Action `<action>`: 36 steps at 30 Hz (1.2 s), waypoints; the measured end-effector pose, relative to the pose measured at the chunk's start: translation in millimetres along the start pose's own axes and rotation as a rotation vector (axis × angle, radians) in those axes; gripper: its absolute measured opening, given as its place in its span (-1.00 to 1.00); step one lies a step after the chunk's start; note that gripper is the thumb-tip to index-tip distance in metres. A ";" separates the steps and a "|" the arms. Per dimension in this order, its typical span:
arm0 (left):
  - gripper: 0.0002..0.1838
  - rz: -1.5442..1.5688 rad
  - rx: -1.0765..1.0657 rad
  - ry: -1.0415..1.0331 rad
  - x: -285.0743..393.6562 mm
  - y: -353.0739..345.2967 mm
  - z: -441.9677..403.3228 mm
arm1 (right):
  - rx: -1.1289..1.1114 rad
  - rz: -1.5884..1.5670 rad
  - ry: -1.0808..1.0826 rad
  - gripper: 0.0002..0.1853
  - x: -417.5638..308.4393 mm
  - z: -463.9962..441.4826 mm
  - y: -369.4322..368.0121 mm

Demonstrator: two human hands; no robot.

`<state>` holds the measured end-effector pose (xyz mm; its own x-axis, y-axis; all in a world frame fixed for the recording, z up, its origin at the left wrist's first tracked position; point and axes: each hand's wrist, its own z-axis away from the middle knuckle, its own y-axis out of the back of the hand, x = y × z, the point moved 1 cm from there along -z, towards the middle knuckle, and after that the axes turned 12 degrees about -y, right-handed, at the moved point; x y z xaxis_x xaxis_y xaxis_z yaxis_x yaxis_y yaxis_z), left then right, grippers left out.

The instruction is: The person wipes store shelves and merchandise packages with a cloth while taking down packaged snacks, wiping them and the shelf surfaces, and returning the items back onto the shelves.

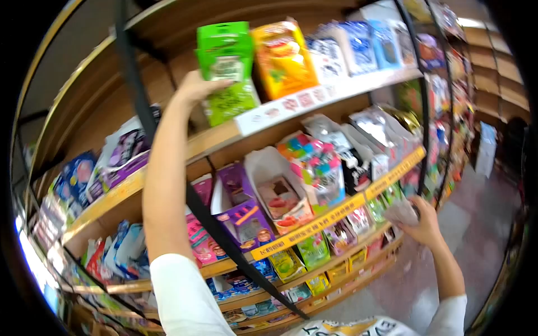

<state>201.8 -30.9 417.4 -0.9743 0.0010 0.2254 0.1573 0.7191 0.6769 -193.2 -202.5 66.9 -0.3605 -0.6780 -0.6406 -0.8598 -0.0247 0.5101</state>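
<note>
On the upper shelf, my left hand (pixel 196 88) grips a green bag (pixel 225 50) by its left side, the thumb across its front. Right beside that bag stands an orange bag (pixel 284 59). My right hand (pixel 421 221) is lower, at the right of the shelves, closed around a greyish, blurred item (pixel 401 213) that I cannot identify. Below my left hand, the middle shelf holds a purple box (pixel 245 221) and a colourful patterned bag (pixel 314 168).
White and blue bags (pixel 358 47) stand farther right on the upper shelf. A yellow label strip (pixel 319 221) edges the middle shelf. Black straps or posts (pixel 224 241) cross in front. Lower shelves hold more packets. Floor (pixel 476 201) shows at the right.
</note>
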 end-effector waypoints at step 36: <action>-0.68 -0.146 0.172 0.266 35.8 49.0 46.4 | -0.119 -0.232 -0.031 -0.47 -5.3 23.6 -25.5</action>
<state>167.1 36.6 426.2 -0.9048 -0.2753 0.3250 -0.0323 0.8052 0.5921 -177.9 -180.9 43.8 -0.1709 -0.6214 -0.7646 -0.8726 -0.2649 0.4103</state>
